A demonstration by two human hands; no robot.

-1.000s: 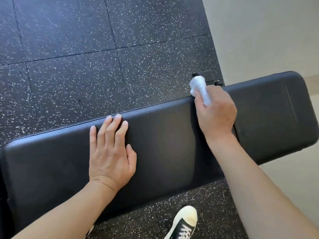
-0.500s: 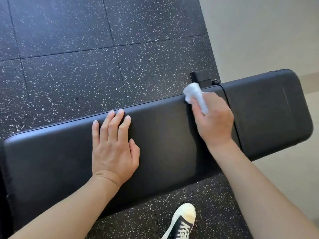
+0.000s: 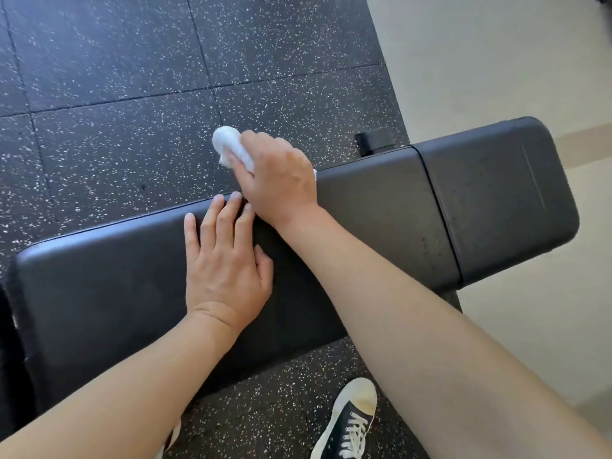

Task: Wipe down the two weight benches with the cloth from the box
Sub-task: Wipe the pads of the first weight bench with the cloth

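Note:
A black padded weight bench (image 3: pixel 381 207) runs across the view from lower left to upper right, in two pad sections split by a seam. My right hand (image 3: pixel 278 177) grips a bunched white cloth (image 3: pixel 228 145) at the bench's far edge, the cloth sticking out past my fingers over the floor. My left hand (image 3: pixel 225 260) lies flat on the long pad, fingers straight, its fingertips just beside my right wrist. Only this one bench is in view.
Black rubber floor tiles with white specks (image 3: pixel 132 77) lie beyond the bench. A pale floor (image 3: pixel 496 61) begins at the right. A black bench foot (image 3: pixel 376 140) pokes out behind the far edge. My black-and-white sneaker (image 3: pixel 351 422) stands near the bench's front side.
My right hand has slid the cloth leftward along the far edge, from near the seam to just above my left fingertips. My left hand has stayed flat on the pad.

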